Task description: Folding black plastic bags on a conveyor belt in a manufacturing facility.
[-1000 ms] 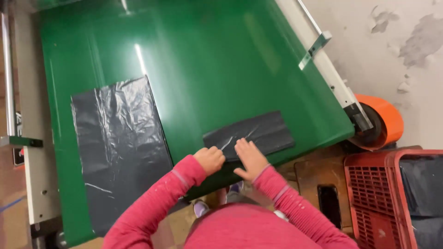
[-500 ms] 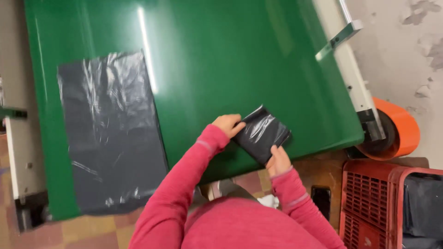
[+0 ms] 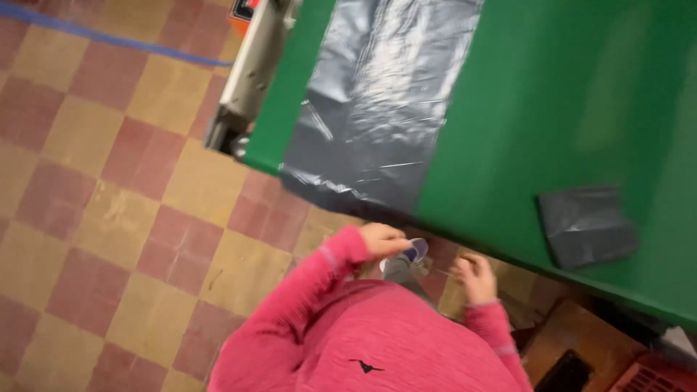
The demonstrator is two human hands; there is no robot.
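Note:
A folded dark grey plastic bag [image 3: 587, 225] lies on the green table [image 3: 537, 109] near its front edge. A long flat grey plastic bag [image 3: 377, 101] is spread on the table to the left, its end hanging over the edge. My left hand [image 3: 382, 239] hovers just below that hanging end, fingers curled and holding nothing I can make out. My right hand [image 3: 475, 276] is off the table, below the edge, fingers loosely apart and empty. Both arms wear pink sleeves.
Checkered red and yellow floor tiles [image 3: 123, 218] fill the left. A metal table frame [image 3: 250, 72] runs along the table's left side. A brown box [image 3: 573, 348] and a red crate [image 3: 653, 374] sit at the bottom right.
Both hands have let go of the folded bag and pulled back off the table. My view has swung left toward the spread bag and the floor.

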